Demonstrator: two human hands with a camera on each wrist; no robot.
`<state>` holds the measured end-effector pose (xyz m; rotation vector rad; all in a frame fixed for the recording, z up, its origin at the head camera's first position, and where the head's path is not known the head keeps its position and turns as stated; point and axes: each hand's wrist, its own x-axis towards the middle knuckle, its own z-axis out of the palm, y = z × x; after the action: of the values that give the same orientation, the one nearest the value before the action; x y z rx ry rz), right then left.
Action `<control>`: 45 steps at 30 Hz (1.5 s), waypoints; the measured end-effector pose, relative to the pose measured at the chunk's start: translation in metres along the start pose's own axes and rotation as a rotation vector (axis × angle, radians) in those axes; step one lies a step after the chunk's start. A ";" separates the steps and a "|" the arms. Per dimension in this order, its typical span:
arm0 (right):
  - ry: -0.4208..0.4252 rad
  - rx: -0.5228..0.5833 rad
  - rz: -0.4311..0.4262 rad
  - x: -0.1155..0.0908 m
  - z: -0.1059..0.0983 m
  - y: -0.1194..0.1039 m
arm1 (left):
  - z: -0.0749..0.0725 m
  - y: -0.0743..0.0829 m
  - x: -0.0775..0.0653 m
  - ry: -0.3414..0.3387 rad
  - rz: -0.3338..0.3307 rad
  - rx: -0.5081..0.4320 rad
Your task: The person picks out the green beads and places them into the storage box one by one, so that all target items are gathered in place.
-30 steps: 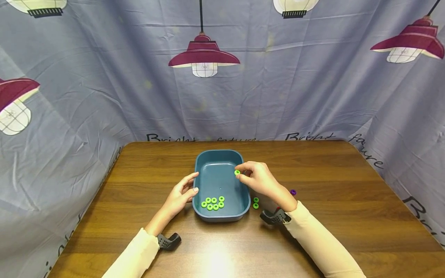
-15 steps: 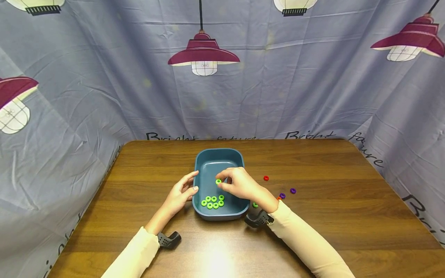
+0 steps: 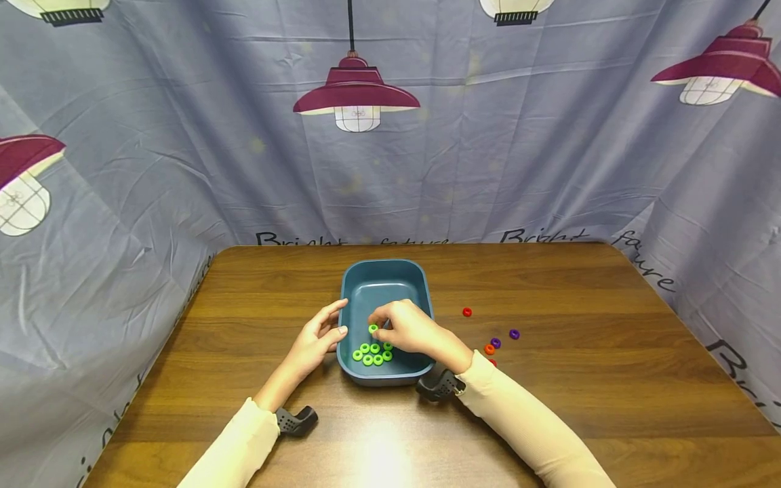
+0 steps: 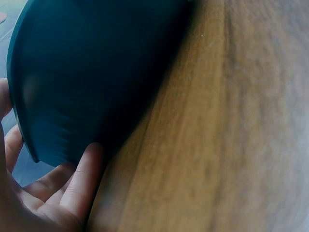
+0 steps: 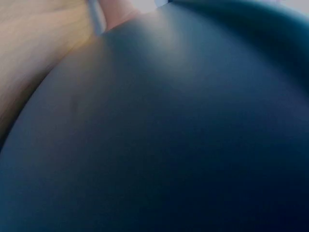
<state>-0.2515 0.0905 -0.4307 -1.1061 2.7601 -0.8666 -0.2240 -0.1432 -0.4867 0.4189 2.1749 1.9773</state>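
Observation:
In the head view my right hand (image 3: 405, 328) is over the inside of a dark teal plastic bin (image 3: 386, 263), pinching a green ring (image 3: 373, 328) between thumb and fingertips. Below it, several matching green rings (image 3: 368, 360) lie in rows on the bin's floor near the front. My left hand (image 3: 319, 339) rests against the bin's left side, thumb and index tips at the rim. The left wrist view shows fingers (image 4: 83, 186) touching the outer wall, fairly straight. The bin's wall (image 5: 159, 121) fills most of the right wrist view, and the ring is hidden there.
Right of the bin, on the wooden table (image 3: 579, 386), lie a red ring (image 3: 467, 312), purple rings (image 3: 514, 334) and an orange ring (image 3: 489, 349). Another red ring (image 3: 493, 363) is partly hidden by the right sleeve. A printed curtain (image 3: 390, 183) hangs behind the table.
My right hand has moved left from the bin's right rim to its interior, then toward the front, carrying the green ring. Red, purple and orange rings came into view. My left hand stays put.

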 end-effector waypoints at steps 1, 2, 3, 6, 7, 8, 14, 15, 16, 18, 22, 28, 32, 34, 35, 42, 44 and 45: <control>-0.008 -0.004 0.013 0.000 0.001 0.000 | 0.000 0.000 0.000 0.000 0.000 0.002; -0.013 -0.010 0.025 0.000 0.001 0.000 | 0.000 0.000 0.000 0.001 0.000 0.003; -0.018 -0.018 0.036 0.000 0.002 0.000 | 0.000 0.000 0.000 0.002 -0.001 0.005; -0.019 -0.052 0.060 0.000 0.004 -0.001 | -0.001 0.001 0.000 0.006 -0.006 0.010; -0.018 -0.067 0.066 -0.001 0.004 -0.001 | -0.001 0.001 0.000 0.007 -0.007 0.011; -0.015 -0.079 0.068 -0.001 0.004 -0.001 | -0.001 0.001 0.001 0.007 -0.008 0.012; -0.016 -0.110 0.079 -0.002 0.006 -0.002 | -0.001 0.001 0.001 0.001 -0.008 0.015; -0.020 -0.113 0.083 -0.002 0.006 -0.002 | -0.001 0.001 0.001 0.000 -0.009 0.016; -0.022 -0.118 0.085 -0.002 0.006 -0.003 | -0.001 0.000 0.001 -0.002 -0.008 0.016; -0.025 -0.126 0.087 -0.002 0.006 -0.003 | -0.001 0.000 0.001 -0.003 -0.009 0.016; -0.033 -0.149 0.084 -0.002 0.007 -0.004 | -0.001 0.000 0.001 -0.002 -0.010 0.013; -0.060 -0.181 0.077 -0.003 0.009 -0.003 | -0.001 0.000 0.001 0.003 -0.012 0.021; -0.068 -0.174 0.082 -0.004 0.008 -0.003 | -0.001 0.001 0.001 0.000 -0.012 0.018; -0.070 -0.172 0.081 -0.004 0.008 -0.004 | -0.001 0.001 0.001 -0.001 -0.012 0.017; -0.071 -0.172 0.081 -0.004 0.008 -0.004 | -0.001 0.001 0.001 -0.001 -0.012 0.017; -0.078 -0.175 0.078 -0.004 0.008 -0.004 | -0.001 0.000 0.001 0.001 -0.017 0.016; -0.080 -0.178 0.078 -0.004 0.009 -0.004 | -0.001 0.000 0.001 0.002 -0.019 0.017; -0.081 -0.179 0.077 -0.004 0.009 -0.004 | -0.001 0.000 0.001 0.002 -0.019 0.017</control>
<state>-0.2446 0.0864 -0.4369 -1.0261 2.8355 -0.5629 -0.2253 -0.1440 -0.4867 0.3968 2.1903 1.9512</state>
